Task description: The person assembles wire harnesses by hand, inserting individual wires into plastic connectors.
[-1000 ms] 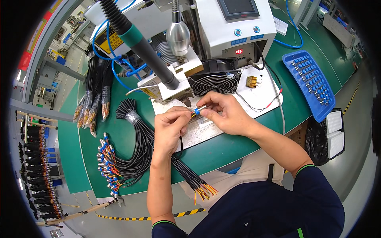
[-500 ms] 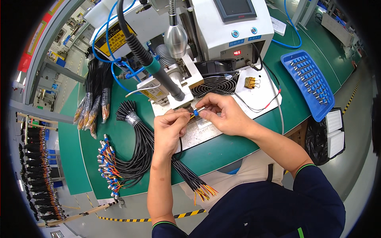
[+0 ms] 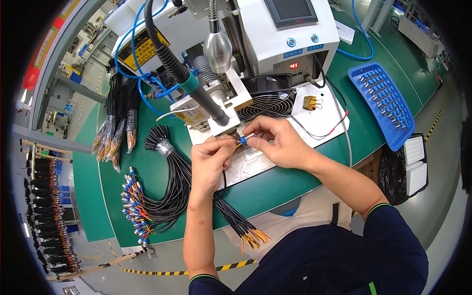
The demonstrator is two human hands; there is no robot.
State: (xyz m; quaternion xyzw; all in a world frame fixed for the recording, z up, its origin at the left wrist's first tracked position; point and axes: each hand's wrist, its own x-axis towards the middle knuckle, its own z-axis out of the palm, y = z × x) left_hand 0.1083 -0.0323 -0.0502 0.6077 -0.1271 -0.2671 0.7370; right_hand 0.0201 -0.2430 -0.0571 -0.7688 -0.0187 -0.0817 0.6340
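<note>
At frame centre, the left hand (image 3: 212, 160) pinches a cable (image 3: 222, 184) end, while the right hand (image 3: 275, 142) grips a blue connector (image 3: 243, 140) closed on it. The fitting step seems underway; next calls for steady alignment under the nozzle (image 3: 216, 110).

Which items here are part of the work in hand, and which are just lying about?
In use:
left hand pinching a wire
right hand holding the blue connector
black nozzle above them
cable bundle under the left wrist

Lying about:
blue tray
fan
finished cables
binder clip
</note>
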